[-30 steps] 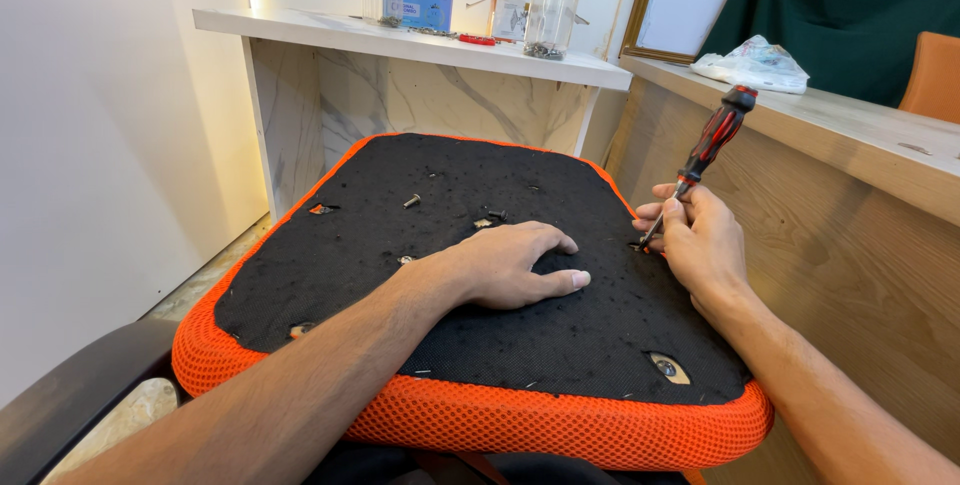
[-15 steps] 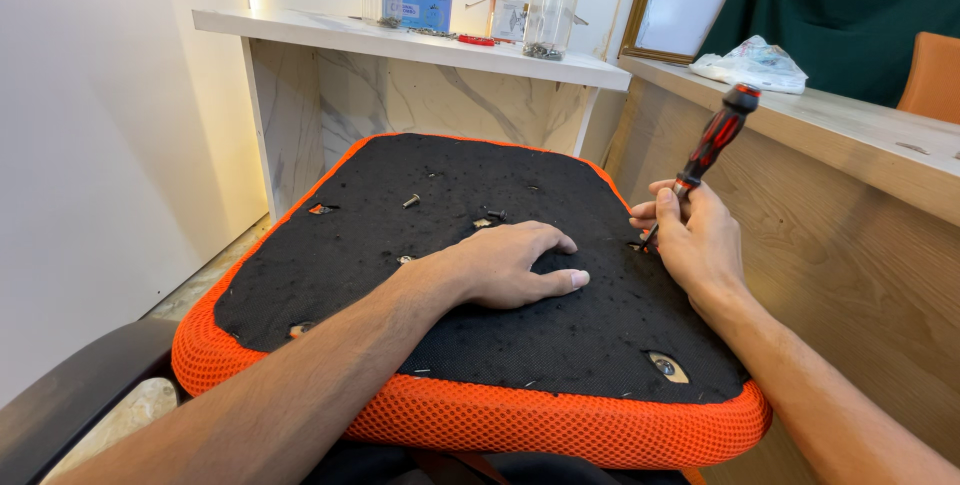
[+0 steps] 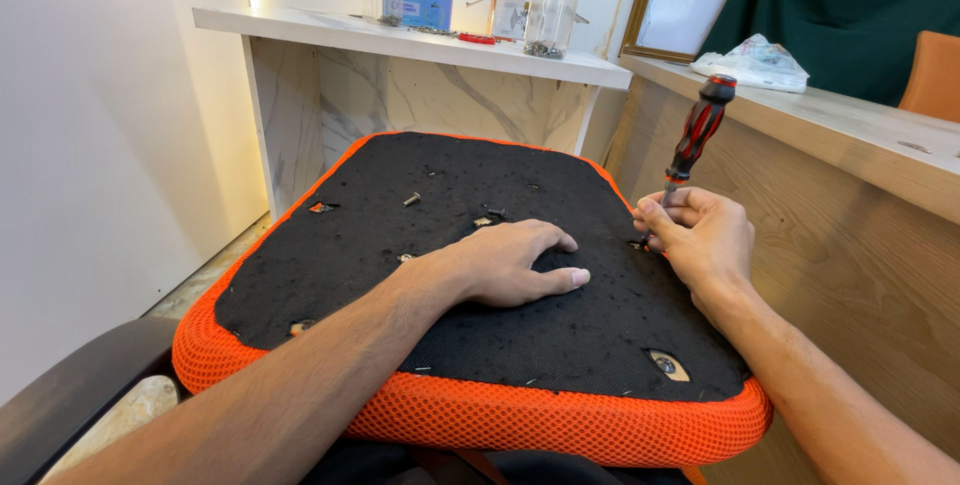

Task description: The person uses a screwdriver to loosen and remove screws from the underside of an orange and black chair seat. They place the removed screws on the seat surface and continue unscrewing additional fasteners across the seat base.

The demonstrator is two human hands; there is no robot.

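Screwdriver (image 3: 697,132), red-and-black handle, stands nearly upright with its tip at a hole near the right edge of the seat (image 3: 450,275), an upturned cushion with black underside and orange mesh rim. Right hand (image 3: 700,235) is clamped around the shaft. Left hand (image 3: 515,265) lies flat, fingers spread, on the black fabric. A loose screw (image 3: 411,200) rests farther back. On the shelf (image 3: 400,40) behind, a clear jar (image 3: 552,5) holds small dark hardware at its bottom.

the screwdriver (image 3: 697,132) has a red and black handle and a thin metal shaft. it stands nearly upright, leaning a little right, tip down at a hole near the right edge of the seat (image 3: 480,345), an upturned cushion with black fabric underside and orange mesh rim.
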